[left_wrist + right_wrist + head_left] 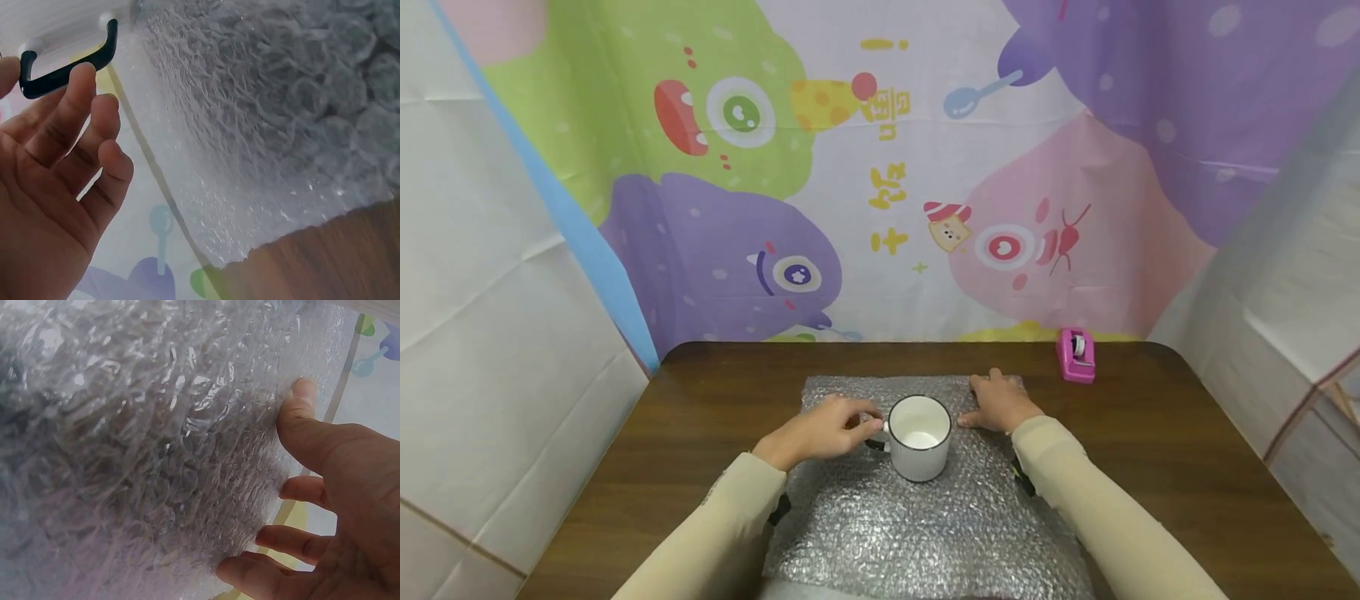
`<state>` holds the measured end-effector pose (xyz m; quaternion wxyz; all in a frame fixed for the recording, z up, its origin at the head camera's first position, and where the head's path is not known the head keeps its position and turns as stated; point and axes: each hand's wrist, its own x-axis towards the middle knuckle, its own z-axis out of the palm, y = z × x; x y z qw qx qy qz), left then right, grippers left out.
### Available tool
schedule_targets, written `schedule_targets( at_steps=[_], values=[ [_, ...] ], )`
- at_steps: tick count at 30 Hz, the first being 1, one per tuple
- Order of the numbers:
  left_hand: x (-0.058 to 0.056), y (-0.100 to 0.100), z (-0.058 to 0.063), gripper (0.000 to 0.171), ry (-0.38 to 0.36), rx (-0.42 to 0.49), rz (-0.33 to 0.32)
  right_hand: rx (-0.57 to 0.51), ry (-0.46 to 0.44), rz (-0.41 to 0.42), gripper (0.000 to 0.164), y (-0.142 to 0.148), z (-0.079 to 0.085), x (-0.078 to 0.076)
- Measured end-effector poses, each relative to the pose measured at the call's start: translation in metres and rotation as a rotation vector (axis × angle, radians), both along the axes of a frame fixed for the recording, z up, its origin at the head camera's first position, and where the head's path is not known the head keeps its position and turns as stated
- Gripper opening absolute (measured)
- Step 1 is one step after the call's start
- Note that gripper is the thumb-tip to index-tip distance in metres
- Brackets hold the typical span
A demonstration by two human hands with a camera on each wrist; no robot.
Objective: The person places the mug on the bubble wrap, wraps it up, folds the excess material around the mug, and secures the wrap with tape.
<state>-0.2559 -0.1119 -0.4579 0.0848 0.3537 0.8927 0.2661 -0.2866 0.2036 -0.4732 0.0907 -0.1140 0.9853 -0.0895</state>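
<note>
The left hand (pixel 829 427) has its fingers loosely bent at the black handle (pixel 69 74) of a white ribbed mug (pixel 919 458), with one fingertip overlapping the handle in the left wrist view; whether they are clamped on it I cannot tell. The right hand (pixel 1002 402) has its fingers spread apart over the far right corner of a sheet of bubble wrap (pixel 917 533), its thumb pointing left, near the mug. The mug stands upright on the wrap, between the two hands, its dark rim facing up and its handle to the left. Beige sleeves (pixel 1097 500) cover both forearms. Under the wrap is a dark wooden table (pixel 647 475), with a pink tape dispenser (pixel 1077 371) near its far right corner. Beyond its far edge hangs a curtain (pixel 910 317) printed with one-eyed cartoon monsters.
</note>
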Motion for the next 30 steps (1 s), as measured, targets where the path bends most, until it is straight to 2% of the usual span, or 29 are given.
schedule_targets(
  at_steps=[10, 18, 24, 30],
  values=[
    [-0.003, -0.012, 0.003, 0.049, 0.182, -0.06, 0.035, -0.002, -0.011, -0.01, 0.073, 0.0, 0.0, 0.0],
    [-0.009, -0.023, 0.013, 0.057, 0.196, -0.05, 0.085, 0.007, -0.007, -0.005, 0.075, -0.001, 0.0, 0.0],
    [-0.017, -0.029, 0.019, 0.063, 0.214, -0.061, 0.09, 0.009, -0.009, -0.008, 0.076, -0.001, 0.0, 0.0],
    [-0.027, -0.032, 0.026, 0.07, 0.195, -0.075, 0.117, -0.003, -0.018, -0.017, 0.076, 0.0, -0.001, 0.0]
  ],
)
